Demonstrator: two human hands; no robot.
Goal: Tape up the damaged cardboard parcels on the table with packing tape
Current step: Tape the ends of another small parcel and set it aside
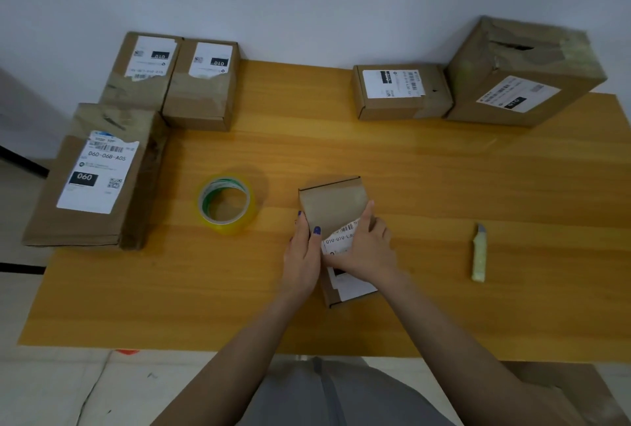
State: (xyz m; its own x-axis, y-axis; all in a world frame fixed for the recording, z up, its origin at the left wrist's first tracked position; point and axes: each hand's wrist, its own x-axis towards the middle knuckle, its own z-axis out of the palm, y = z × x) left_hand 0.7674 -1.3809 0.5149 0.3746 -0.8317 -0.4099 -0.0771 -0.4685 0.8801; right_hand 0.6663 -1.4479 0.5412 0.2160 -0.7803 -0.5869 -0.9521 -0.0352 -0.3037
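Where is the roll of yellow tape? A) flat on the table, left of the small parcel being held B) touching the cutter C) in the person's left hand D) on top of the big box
A: the tape roll lies on the table, apart from both hands, left of the small parcel that the left hand and right hand hold.

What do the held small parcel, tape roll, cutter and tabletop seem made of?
The small parcel: matte brown cardboard, folded edges showing; paper label. The tape roll: glossy yellowish see-through film, likely plastic; core material unclear. The cutter: pale handle, probably plastic; grey tip, seemingly metal. The table: orange-brown wood grain with smooth sheen, wood or laminate.
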